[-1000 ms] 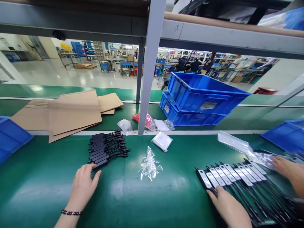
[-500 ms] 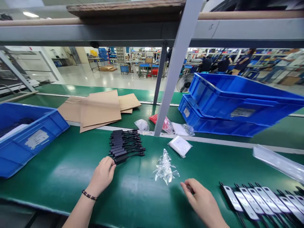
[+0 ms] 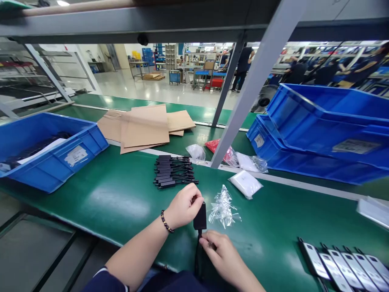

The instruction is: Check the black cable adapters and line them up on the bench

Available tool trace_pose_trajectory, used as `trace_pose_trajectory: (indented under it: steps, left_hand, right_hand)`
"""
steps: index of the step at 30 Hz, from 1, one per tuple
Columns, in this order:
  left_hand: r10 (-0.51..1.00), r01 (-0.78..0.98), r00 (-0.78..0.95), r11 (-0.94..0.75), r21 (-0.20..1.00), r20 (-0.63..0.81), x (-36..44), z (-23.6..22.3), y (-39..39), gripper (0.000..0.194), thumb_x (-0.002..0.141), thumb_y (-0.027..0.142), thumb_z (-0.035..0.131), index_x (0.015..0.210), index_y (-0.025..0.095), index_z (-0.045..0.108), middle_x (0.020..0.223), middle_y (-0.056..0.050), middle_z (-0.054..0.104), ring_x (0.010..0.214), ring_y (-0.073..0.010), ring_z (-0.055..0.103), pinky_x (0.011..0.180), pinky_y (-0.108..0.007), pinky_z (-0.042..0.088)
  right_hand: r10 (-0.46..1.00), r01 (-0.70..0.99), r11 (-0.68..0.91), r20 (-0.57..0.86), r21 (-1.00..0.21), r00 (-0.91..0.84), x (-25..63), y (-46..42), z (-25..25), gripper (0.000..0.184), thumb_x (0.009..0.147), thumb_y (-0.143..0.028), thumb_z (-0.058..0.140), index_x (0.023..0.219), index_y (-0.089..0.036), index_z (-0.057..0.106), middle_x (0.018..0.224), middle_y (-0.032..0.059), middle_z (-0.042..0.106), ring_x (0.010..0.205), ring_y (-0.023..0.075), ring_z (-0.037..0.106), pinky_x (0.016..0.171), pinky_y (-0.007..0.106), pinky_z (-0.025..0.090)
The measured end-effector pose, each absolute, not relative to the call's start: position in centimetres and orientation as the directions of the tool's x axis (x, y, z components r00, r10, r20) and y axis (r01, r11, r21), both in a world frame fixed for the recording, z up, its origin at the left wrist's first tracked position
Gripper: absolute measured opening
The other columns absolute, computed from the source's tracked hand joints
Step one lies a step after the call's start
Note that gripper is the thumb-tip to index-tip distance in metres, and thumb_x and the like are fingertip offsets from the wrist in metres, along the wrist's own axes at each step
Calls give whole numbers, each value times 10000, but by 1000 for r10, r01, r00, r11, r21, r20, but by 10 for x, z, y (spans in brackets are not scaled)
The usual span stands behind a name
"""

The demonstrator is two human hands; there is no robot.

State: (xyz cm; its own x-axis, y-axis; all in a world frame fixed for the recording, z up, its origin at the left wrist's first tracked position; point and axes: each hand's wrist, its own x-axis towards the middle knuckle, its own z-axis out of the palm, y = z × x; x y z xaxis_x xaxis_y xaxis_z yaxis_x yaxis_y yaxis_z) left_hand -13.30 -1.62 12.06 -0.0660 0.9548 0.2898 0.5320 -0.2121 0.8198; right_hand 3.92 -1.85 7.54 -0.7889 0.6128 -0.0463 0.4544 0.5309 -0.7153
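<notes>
Okay so, the left hand has its fingers clamped on the far end of a black box, and the right hand is pinching the cable just below it. The box is between the two hands, near the front edge of the green tabletop, with its cable running back toward the person's body. There's a beaded bracelet on the left wrist.

Just right of the box sits a little heap of crinkly clear film, and a white packet lies a bit past that. Beyond the left hand you get a neat stack of similar black boxes, cables pointing right. Some white-faced units are lined up way over at the right. Further out: flat cardboard, a blue bin on the left and two stacked blue crates on the right.
</notes>
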Motion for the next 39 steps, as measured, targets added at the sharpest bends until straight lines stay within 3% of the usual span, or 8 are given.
trace_pose_trajectory:
  steps: [4, 7, 9, 12, 15, 22, 30, 39]
  left_hand:
    - [965, 280, -146, -172, 944, 219, -114, 99, -6, 161, 799, 299, 411, 829, 179, 515, 777, -16, 483, 712, -110, 453, 651, -235, 367]
    - [987, -168, -158, -19, 986, -8, -95, 79, -4, 407, 791, 413, 400, 1147, 221, 353, 929, -40, 501, 695, -113, 506, 632, -253, 401]
    - [972, -487, -97, 143, 862, -216, -83, 67, -4, 498, 774, 502, 368, 1185, 231, 287, 1003, -59, 494, 644, -116, 536, 578, -262, 416]
    - [918, -730, 79, 319, 605, -388, -73, 53, -5, 558, 744, 593, 322, 1071, 149, 411, 939, -95, 541, 638, -143, 558, 564, -273, 421]
    - [898, -750, 222, 406, 522, -380, -71, 45, -6, 574, 740, 598, 325, 976, 100, 487, 793, -100, 582, 600, -150, 549, 503, -252, 393]
    - [878, -723, 243, 447, 527, -412, -74, 42, -7, 571, 709, 638, 332, 881, 123, 510, 660, -24, 530, 411, -77, 450, 341, -175, 193]
    - [921, -734, 174, 357, 578, -349, -69, 41, -12, 544, 706, 629, 355, 827, 114, 482, 648, -25, 493, 454, -79, 460, 372, -183, 239]
    - [943, -732, 127, 298, 613, -307, -66, 40, -13, 469, 733, 574, 388, 866, 131, 467, 659, -14, 483, 476, -77, 459, 385, -183, 256]
  right_hand:
    - [674, 527, 532, -46, -662, -737, 52, -15, 71, 289, 859, -289, 311, 607, -184, 408, 583, -20, 459, 532, 95, 421, 514, 211, 303]
    - [729, 604, 561, -7, -566, -684, 59, -12, 65, 266, 847, -302, 334, 611, -191, 385, 571, -24, 454, 518, 96, 413, 505, 213, 295]
    - [742, 642, 594, 21, -486, -670, 62, -12, 57, 253, 833, -296, 358, 602, -195, 374, 561, -27, 453, 495, 95, 407, 485, 215, 284]
    - [733, 659, 648, 78, -381, -676, 62, -12, 47, 231, 817, -272, 378, 599, -198, 383, 578, -20, 479, 488, 98, 424, 468, 218, 278]
    - [739, 661, 649, 106, -376, -665, 62, -11, 47, 211, 813, -291, 399, 623, -200, 408, 596, -16, 502, 504, 102, 457, 473, 214, 300]
    - [828, 718, 553, 184, -422, -530, 63, 14, 78, 155, 849, -301, 331, 850, -199, 448, 721, 13, 533, 629, 129, 504, 569, 236, 359]
    - [807, 783, 588, 210, -202, -552, 55, 32, 68, 246, 867, -280, 288, 696, -185, 438, 653, 17, 492, 617, 126, 469, 588, 240, 313]
    - [798, 784, 596, 243, -175, -552, 54, 33, 70, 263, 865, -280, 292, 668, -187, 440, 627, 11, 486, 597, 119, 464, 570, 235, 303]
